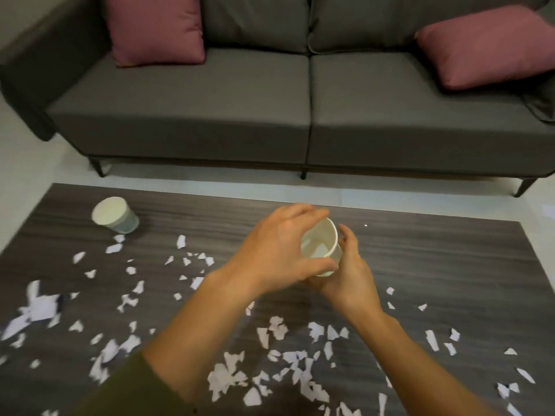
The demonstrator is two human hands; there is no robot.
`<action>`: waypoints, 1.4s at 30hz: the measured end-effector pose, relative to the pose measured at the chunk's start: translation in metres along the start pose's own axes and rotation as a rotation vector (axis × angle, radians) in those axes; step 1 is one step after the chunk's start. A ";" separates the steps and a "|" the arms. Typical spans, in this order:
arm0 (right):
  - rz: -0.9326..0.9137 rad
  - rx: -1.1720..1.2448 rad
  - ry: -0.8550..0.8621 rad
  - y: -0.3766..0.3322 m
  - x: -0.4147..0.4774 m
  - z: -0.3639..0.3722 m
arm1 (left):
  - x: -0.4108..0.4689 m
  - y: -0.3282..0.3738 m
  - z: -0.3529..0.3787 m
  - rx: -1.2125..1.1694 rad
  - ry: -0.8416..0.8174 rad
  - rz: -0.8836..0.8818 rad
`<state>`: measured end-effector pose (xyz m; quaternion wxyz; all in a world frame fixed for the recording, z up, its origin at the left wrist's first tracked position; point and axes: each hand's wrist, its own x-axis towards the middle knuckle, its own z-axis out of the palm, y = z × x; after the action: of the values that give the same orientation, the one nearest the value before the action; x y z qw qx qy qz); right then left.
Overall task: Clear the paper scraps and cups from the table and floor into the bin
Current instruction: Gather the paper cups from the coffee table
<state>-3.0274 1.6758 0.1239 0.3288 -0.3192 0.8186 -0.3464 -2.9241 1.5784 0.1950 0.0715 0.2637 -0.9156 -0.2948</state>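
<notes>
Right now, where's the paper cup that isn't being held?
Head view: the free paper cup sits on the dark wood table at its far-left corner, just beyond the paper scraps, well left of the left hand.

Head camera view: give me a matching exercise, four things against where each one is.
Things: 1 held cup; 2 second cup; 3 paper scraps; 4 pink cushions.
Places: A on the sofa; B far left of the table; C between left hand and right hand; D scattered across the table.
Pairs: 1-C, 2-B, 3-D, 4-A.
</notes>
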 end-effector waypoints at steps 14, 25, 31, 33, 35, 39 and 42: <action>-0.216 0.017 -0.278 -0.072 -0.047 0.112 | -0.110 -0.087 -0.032 -0.084 0.005 -0.318; -0.331 -0.016 -0.152 -0.153 -0.031 0.213 | -0.147 -0.240 -0.104 0.031 0.424 -0.572; -0.363 -0.044 -0.097 -0.179 -0.009 0.242 | -0.123 -0.303 -0.125 0.166 0.367 -0.617; -0.353 -0.044 -0.084 -0.176 -0.004 0.250 | -0.111 -0.314 -0.124 0.148 0.344 -0.626; -0.347 -0.061 -0.084 -0.171 -0.002 0.255 | -0.099 -0.324 -0.121 0.096 0.312 -0.631; -0.313 -0.058 -0.091 -0.161 0.003 0.257 | -0.074 -0.342 -0.108 0.004 0.163 -0.648; -0.258 -0.052 -0.084 -0.153 0.008 0.252 | -0.062 -0.351 -0.098 0.039 0.073 -0.639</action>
<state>-2.7952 1.4941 0.1032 0.3072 -0.4443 0.7650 -0.3506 -2.6888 1.3210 0.0739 0.0029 0.5497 -0.7888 -0.2750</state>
